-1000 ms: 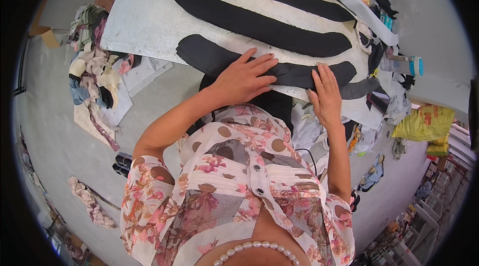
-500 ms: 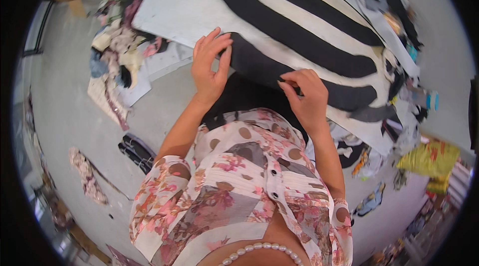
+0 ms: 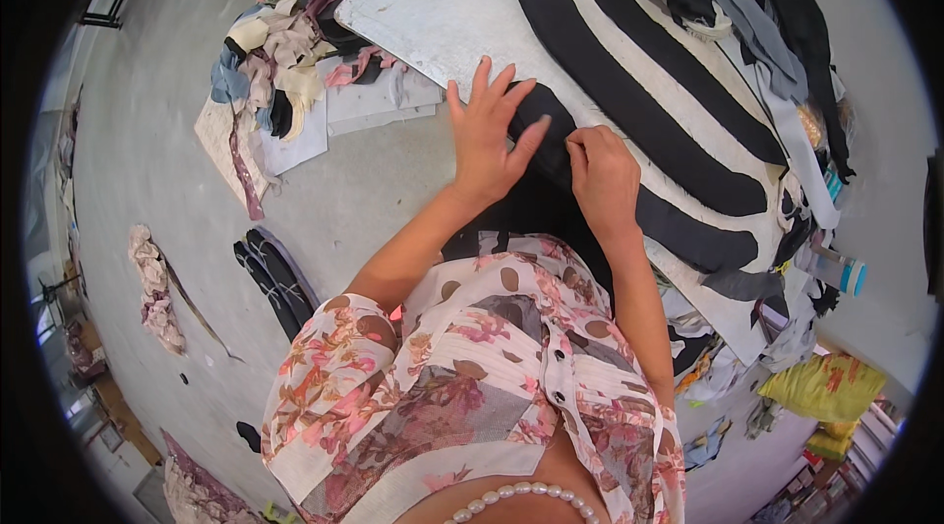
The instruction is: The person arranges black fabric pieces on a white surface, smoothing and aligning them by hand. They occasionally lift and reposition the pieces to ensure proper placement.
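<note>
A dark curved fabric strip (image 3: pixel 696 232) lies along the near edge of the white tabletop (image 3: pixel 413 8). Over its left end is my left hand (image 3: pixel 489 139), fingers spread, the thumb reaching across the dark cloth. Close beside it, my right hand (image 3: pixel 605 180) has thumb and forefinger pinched together at the strip's upper edge; whatever is between the fingertips is too small to make out. My right hand covers the strip's middle. Beyond it lie two more black curved strips, a long one (image 3: pixel 639 96) and another (image 3: pixel 688 62) behind, roughly parallel.
Dark and grey cloth pieces (image 3: pixel 747 18) pile along the table's far right side. Fabric scraps (image 3: pixel 285 62) heap on the left. A pair of dark slippers (image 3: pixel 277 278) and a crumpled cloth (image 3: pixel 152 288) lie on the floor. A yellow bag (image 3: pixel 824 387) is at the lower right.
The view has turned, so the table appears farther right. My hands have come closer together, the left fingers spread wider, and the right fingers have closed into a tighter pinch.
</note>
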Demonstrator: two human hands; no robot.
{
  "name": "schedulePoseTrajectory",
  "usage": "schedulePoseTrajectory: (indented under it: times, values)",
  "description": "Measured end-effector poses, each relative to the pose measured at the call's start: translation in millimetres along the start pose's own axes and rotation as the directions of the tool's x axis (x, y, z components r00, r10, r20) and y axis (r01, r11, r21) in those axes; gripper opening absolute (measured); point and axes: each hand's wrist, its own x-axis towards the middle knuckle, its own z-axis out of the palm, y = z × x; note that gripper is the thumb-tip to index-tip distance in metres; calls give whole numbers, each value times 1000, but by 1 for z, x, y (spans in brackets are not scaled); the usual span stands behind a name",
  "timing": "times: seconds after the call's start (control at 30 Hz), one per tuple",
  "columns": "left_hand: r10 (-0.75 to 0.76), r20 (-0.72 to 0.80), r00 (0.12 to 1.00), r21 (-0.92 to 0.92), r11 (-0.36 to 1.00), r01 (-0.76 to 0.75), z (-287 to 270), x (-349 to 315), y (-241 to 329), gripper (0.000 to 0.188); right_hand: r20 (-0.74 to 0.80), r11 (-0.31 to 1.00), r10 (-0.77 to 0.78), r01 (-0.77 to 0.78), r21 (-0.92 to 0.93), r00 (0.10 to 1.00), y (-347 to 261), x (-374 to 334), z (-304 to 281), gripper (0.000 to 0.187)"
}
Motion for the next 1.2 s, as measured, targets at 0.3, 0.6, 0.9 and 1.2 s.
schedulePoseTrajectory:
  times: [0.3, 0.6, 0.9, 1.2]
  values:
    - [-7, 60, 998, 62, 998, 3, 5, -6, -8, 47, 42, 996, 15, -11, -90, 999, -6, 1, 8, 12]
    - [-26, 59, 998, 75, 997, 22, 8, -5, -6, 47, 18, 997, -24, 26, -71, 1000, -4, 2, 2, 6]
    - [9, 12, 1000, 73, 997, -10, 13, -9, -11, 51, 143, 780, 401, -418, 466, 905, 15, -3, -9, 10]
    - [-34, 42, 999, 90, 995, 30, 13, -6, -10, 54, 101, 421, 529, -364, 831, 842, 35, -23, -28, 15]
